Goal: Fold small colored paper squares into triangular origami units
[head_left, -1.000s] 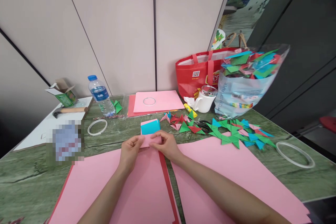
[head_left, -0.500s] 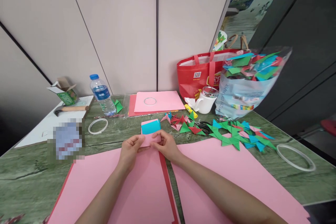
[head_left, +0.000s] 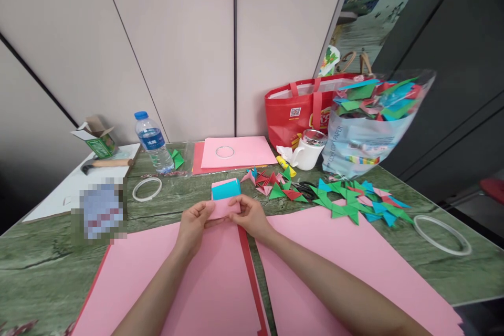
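Note:
Both hands pinch a small folded pink paper piece (head_left: 222,208) just above the table, near its middle. My left hand (head_left: 193,226) grips its left end with thumb and fingers closed. My right hand (head_left: 252,217) holds its right end the same way. Right behind the piece lies a small stack of square papers with a blue sheet (head_left: 226,189) on top. Large pink paper sheets (head_left: 205,278) lie flat under my forearms.
Folded green, red, blue and pink triangles (head_left: 346,200) are scattered to the right, by black scissors (head_left: 305,187). Behind stand a white mug (head_left: 307,150), a clear bag of folded pieces (head_left: 366,126), a red tote (head_left: 295,110) and a water bottle (head_left: 151,142). Tape rings (head_left: 146,189) lie left and right.
The view shifted slightly. My hands have stayed in place and kept pinching the pink piece, fingers working it a little closer together.

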`<state>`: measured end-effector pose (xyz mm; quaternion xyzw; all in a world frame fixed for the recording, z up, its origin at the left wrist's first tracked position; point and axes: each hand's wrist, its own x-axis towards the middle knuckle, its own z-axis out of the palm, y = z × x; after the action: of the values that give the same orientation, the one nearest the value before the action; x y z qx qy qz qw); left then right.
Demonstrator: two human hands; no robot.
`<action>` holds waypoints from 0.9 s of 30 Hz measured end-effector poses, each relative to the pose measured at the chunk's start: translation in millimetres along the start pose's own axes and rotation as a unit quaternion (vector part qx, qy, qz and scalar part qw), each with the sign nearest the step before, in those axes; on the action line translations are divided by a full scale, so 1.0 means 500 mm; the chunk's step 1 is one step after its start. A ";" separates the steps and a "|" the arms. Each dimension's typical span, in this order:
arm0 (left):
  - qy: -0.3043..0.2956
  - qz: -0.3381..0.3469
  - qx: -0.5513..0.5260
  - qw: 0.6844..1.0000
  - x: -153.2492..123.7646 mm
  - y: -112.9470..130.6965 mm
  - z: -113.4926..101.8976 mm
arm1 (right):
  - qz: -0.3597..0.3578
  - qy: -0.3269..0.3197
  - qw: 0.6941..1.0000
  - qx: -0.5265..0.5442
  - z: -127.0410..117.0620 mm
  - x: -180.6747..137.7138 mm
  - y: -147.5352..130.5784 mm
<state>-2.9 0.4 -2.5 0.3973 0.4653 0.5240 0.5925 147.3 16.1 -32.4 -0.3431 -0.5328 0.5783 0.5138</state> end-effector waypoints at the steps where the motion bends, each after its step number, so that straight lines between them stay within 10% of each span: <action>1: 0.002 0.001 0.001 1.000 0.001 0.001 0.000 | 0.002 -0.001 1.000 0.012 0.000 0.001 0.000; 17: 0.106 0.056 -0.043 0.992 0.017 0.033 -0.030 | -0.009 0.077 0.995 0.069 -0.019 0.019 -0.008; 27: 0.042 0.023 0.026 0.999 0.008 0.011 -0.011 | 0.030 0.027 0.998 0.038 -0.006 0.013 -0.002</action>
<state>-9.4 4.9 0.9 0.4007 0.4939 0.5412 0.5500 148.9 23.0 -31.4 -0.3546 -0.4863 0.6034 0.5231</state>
